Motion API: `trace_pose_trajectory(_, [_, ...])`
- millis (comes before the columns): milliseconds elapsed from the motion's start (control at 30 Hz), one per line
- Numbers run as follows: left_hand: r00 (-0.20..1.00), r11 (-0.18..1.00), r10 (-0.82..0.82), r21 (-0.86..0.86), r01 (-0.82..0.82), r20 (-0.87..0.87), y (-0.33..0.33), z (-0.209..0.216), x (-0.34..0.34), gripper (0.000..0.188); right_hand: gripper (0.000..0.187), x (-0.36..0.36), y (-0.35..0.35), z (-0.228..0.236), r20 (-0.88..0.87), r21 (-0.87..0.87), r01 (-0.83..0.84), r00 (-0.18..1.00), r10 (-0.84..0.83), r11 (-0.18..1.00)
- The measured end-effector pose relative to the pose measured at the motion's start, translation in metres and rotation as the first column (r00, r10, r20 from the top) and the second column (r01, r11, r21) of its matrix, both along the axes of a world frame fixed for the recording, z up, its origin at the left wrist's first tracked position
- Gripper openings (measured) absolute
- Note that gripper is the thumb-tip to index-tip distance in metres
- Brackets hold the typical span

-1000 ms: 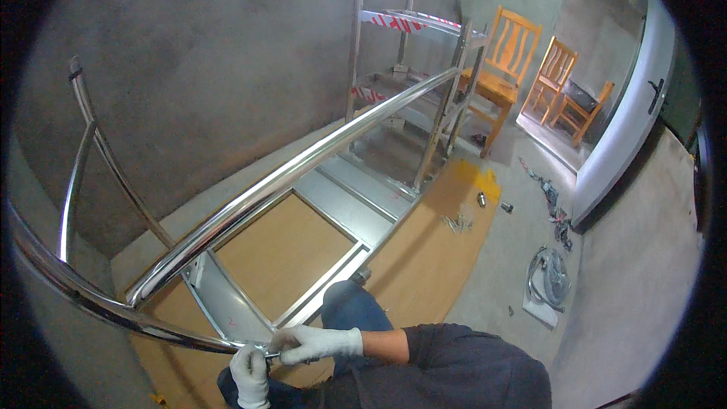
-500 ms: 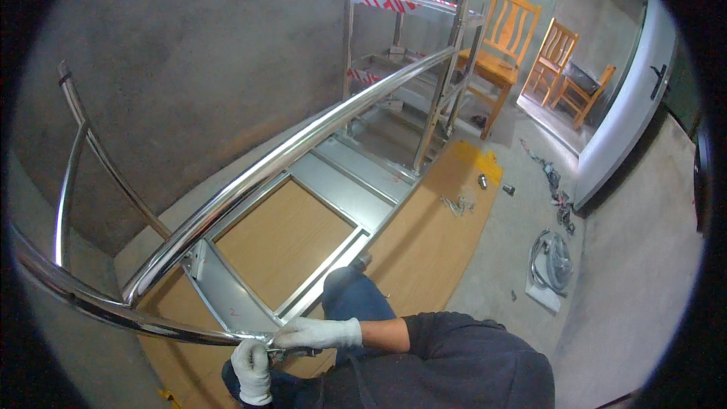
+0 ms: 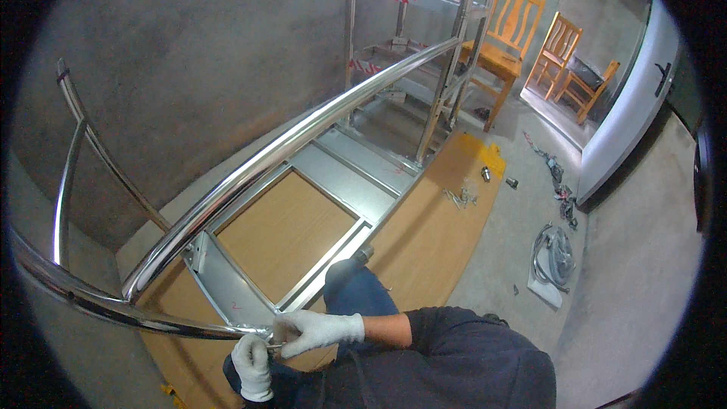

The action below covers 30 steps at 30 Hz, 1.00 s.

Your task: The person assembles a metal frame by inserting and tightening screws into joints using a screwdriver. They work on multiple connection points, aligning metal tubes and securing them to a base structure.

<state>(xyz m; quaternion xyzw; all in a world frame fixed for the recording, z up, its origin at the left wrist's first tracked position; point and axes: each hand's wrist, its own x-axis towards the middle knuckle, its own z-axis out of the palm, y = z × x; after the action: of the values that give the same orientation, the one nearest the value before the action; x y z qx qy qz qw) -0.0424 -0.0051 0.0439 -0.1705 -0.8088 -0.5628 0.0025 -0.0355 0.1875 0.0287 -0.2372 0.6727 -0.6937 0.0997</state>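
My left hand (image 3: 252, 367), in a white glove, is curled closed just below the end of a curved chrome tube (image 3: 163, 324). My right hand (image 3: 322, 333), gloved alike, reaches in from the right with its fingers closed beside that same tube end. A thin, bright metal piece (image 3: 275, 346) shows between the two hands, too small to name. The tube end lies at the near corner of a silvery metal frame (image 3: 235, 288). What sits inside the fingers of either hand is mostly hidden.
A long chrome rail (image 3: 250, 170) runs above the frame toward upright posts (image 3: 447, 60) at the back. Loose screws (image 3: 458, 197) and metal fittings (image 3: 486, 174) lie by a brown board (image 3: 424, 257). A coiled hose (image 3: 556, 257) rests on the floor; a wooden chair (image 3: 503, 53) stands behind.
The dark tool seen under my right hand is no longer visible. My right fingers have shifted slightly at the tube end, and a thin metal piece now shows between my hands.
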Motion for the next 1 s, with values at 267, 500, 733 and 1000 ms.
trace_pose_trajectory(267, [0.999, 0.999, -0.041, -0.017, 0.041, 0.009, -0.005, 0.008, -0.001, 0.037, 0.033, 0.001, 0.005, 0.027, 0.345, 0.029, -0.191, 0.923, 0.170, 0.981])
trace_pose_trajectory(500, [0.998, 0.996, -0.013, 0.088, 0.007, 0.068, -0.008, -0.012, -0.003, 0.037, 0.041, -0.004, 0.008, 0.016, 0.455, -0.119, -0.211, 0.857, 0.242, 0.970])
trace_pose_trajectory(733, [1.000, 0.999, 0.005, 0.039, -0.006, 0.011, 0.002, 0.008, -0.001, 0.031, 0.044, 0.000, 0.001, 0.011, 0.227, 0.037, -0.091, 0.971, 0.081, 0.995])
trace_pose_trajectory(1000, [0.999, 0.999, 0.037, 0.028, -0.038, 0.020, 0.000, 0.002, 0.000, 0.029, 0.032, 0.003, 0.001, 0.016, 0.349, -0.025, -0.074, 0.934, 0.078, 0.997])
